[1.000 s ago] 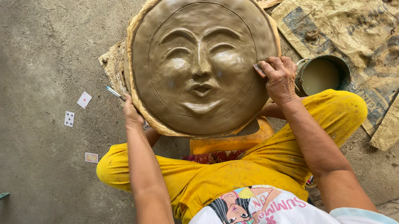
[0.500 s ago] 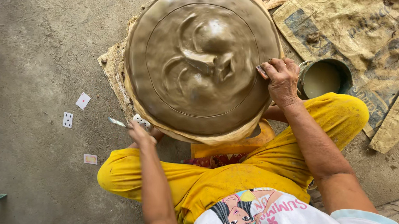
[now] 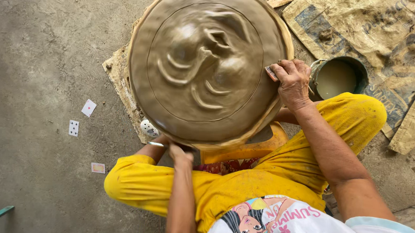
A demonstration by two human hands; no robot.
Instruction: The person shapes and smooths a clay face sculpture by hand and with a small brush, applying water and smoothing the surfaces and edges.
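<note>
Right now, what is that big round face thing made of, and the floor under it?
The big round brown disc with a face in relief looks like wet clay: smooth, glossy, with soft moulded ridges. The grey floor appears to be bare concrete, matt, rough and speckled. The right hand rests on the disc's rim.

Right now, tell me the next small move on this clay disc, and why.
Probably hold the right hand steady, keeping its small flat tool on the rim of the round clay face relief. The relief looks motion-blurred, as if turning, and the left hand is at its near edge, so a steady tool would likely smooth the rim evenly.
</note>
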